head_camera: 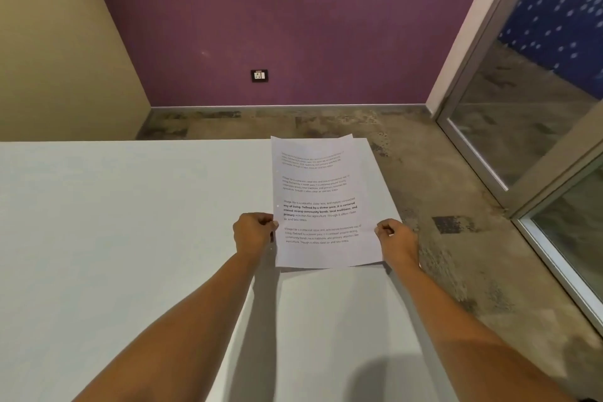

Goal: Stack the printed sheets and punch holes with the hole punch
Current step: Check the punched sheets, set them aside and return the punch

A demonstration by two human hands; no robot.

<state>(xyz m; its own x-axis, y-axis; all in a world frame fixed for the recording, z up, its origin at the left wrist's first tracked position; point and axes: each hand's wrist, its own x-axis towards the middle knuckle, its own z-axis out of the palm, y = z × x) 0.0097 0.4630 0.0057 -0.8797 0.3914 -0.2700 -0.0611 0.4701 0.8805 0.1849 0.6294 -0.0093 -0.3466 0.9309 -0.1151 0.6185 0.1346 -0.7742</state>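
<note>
The left hand (253, 232) and the right hand (396, 237) hold the stack of white printed paper sheets (321, 202) by its two long edges, above the far right part of the pale grey flat table (114, 222). Each hand's fingers are curled, pinching the edge. Two small holes appear to mark the left margin, though blur prevents certainty.
</note>
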